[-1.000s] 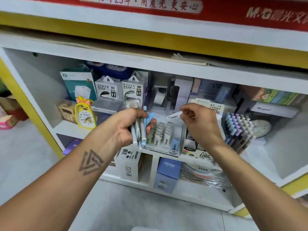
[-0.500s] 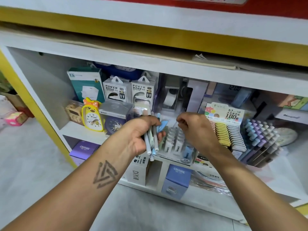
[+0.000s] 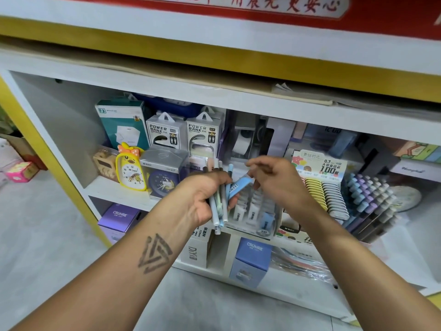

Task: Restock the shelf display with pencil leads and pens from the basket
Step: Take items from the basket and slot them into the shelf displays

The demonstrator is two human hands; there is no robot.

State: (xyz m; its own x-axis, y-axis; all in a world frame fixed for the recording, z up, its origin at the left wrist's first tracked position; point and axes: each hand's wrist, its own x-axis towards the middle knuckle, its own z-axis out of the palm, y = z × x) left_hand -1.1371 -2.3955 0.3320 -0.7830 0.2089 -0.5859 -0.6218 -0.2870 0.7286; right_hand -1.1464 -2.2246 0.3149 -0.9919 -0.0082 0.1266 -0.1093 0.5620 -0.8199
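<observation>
My left hand (image 3: 202,199) grips a bundle of pale pens (image 3: 220,206) upright in front of the middle shelf. A blue pencil lead case (image 3: 239,185) sticks out of that bundle to the right. My right hand (image 3: 280,183) has come up against it, and its thumb and fingertips pinch the case's far end. Just below both hands stands a clear display tray (image 3: 253,211) with rows of white lead cases and a blue one at its front. The basket is out of view.
A 0.7 HB lead display (image 3: 330,199) with yellow and white cases and a rack of pastel pens (image 3: 368,199) stand to the right. Power bank boxes (image 3: 167,133), a yellow clock (image 3: 130,168) and a boxed clock (image 3: 164,175) fill the left. Purple boxes (image 3: 120,217) sit below.
My right hand has lifted out of the display tray and gone left to the blue lead case in my left hand. My left hand has held the pens in place.
</observation>
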